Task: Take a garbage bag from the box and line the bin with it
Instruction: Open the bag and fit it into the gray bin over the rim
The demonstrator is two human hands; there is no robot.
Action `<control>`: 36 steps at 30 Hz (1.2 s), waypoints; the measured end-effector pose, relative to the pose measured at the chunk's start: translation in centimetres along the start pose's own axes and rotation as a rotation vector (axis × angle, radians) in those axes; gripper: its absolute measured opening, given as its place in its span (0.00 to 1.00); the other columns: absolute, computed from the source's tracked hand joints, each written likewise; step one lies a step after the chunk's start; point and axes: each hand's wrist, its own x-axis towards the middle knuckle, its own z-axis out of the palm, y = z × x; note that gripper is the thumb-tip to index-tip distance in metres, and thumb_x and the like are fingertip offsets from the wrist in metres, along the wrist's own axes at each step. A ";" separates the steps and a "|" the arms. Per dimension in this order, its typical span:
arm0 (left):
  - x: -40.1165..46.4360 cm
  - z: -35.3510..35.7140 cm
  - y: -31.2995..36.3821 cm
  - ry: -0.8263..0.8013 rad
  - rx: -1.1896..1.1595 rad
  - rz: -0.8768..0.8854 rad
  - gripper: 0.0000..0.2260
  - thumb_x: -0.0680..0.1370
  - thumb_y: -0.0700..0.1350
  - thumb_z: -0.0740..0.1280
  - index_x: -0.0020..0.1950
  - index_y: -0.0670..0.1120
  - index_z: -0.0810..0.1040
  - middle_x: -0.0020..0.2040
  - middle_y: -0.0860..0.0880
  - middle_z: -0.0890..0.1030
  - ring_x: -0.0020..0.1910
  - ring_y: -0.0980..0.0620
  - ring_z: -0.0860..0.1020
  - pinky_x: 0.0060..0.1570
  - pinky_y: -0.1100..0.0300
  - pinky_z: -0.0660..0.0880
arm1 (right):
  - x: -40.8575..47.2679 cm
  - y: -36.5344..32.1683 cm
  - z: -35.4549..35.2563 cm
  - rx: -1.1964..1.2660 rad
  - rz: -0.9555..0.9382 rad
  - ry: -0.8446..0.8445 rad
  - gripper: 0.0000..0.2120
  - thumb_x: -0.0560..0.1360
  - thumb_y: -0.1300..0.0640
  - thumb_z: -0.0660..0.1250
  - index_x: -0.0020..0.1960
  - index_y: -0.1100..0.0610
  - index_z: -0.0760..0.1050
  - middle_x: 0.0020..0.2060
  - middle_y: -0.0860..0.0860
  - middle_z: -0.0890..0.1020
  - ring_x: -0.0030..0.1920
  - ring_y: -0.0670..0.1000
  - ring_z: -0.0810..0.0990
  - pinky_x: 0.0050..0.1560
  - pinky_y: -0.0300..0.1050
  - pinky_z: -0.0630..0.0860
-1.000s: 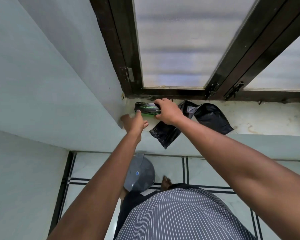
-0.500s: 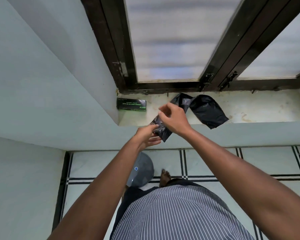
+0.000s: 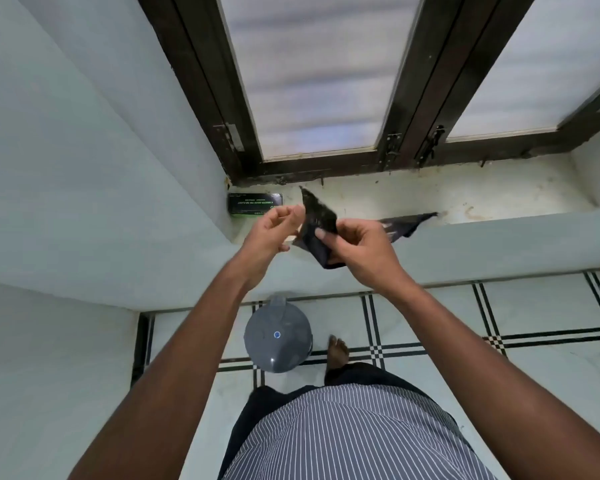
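A black garbage bag (image 3: 317, 220) is lifted off the window sill, with one tail still trailing over the ledge to the right. My right hand (image 3: 359, 247) grips its lower folded part. My left hand (image 3: 274, 230) pinches the bag's left edge between thumb and fingers. The dark box with green print (image 3: 255, 203) lies in the sill's left corner, just behind my left hand. The grey bin (image 3: 278, 336), its lid closed, stands on the floor below the ledge.
The stained sill (image 3: 482, 199) runs right under a dark-framed window (image 3: 326, 98). A wall (image 3: 84, 168) closes off the left. My bare foot (image 3: 336, 351) stands right of the bin on the tiled floor (image 3: 534, 358).
My right hand left the box and took the bag. Both hands raised the bag off the sill and pulled it out, so it looks thinner and stretched.
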 end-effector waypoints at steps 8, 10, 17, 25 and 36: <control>-8.7 -2.6 0.1 -0.122 -0.194 -0.063 0.18 0.79 0.48 0.76 0.65 0.38 0.85 0.59 0.38 0.88 0.57 0.39 0.86 0.66 0.45 0.80 | -4.8 -6.2 3.5 0.213 0.097 -0.029 0.32 0.79 0.33 0.74 0.71 0.57 0.81 0.62 0.50 0.87 0.58 0.45 0.86 0.62 0.48 0.82; -10.1 -4.1 -0.3 0.017 -0.356 -0.037 0.20 0.81 0.49 0.75 0.69 0.39 0.84 0.63 0.41 0.87 0.63 0.40 0.85 0.69 0.48 0.78 | -8.0 -5.7 4.9 0.024 0.214 -0.245 0.44 0.73 0.24 0.71 0.79 0.52 0.73 0.69 0.48 0.83 0.65 0.47 0.84 0.67 0.52 0.80; -16.3 -9.3 -3.9 0.164 -0.663 -0.079 0.16 0.85 0.51 0.71 0.69 0.43 0.82 0.59 0.43 0.88 0.56 0.46 0.87 0.60 0.52 0.84 | -17.4 -3.3 14.3 0.044 0.304 -0.475 0.43 0.72 0.40 0.85 0.80 0.48 0.68 0.70 0.47 0.81 0.67 0.48 0.84 0.69 0.52 0.83; -21.9 -11.4 -5.7 0.217 -0.912 -0.031 0.12 0.89 0.46 0.64 0.54 0.39 0.82 0.47 0.42 0.86 0.45 0.49 0.89 0.44 0.58 0.86 | -20.6 0.0 22.5 -0.275 0.071 -0.142 0.10 0.81 0.60 0.71 0.62 0.58 0.83 0.52 0.54 0.90 0.49 0.54 0.89 0.56 0.59 0.86; -26.6 -8.8 -8.1 -0.022 0.546 0.269 0.24 0.72 0.51 0.85 0.65 0.60 0.81 0.60 0.59 0.82 0.53 0.59 0.82 0.51 0.62 0.78 | -20.5 -4.0 18.6 0.255 0.364 0.076 0.12 0.80 0.55 0.80 0.49 0.65 0.85 0.42 0.59 0.89 0.41 0.55 0.90 0.42 0.46 0.86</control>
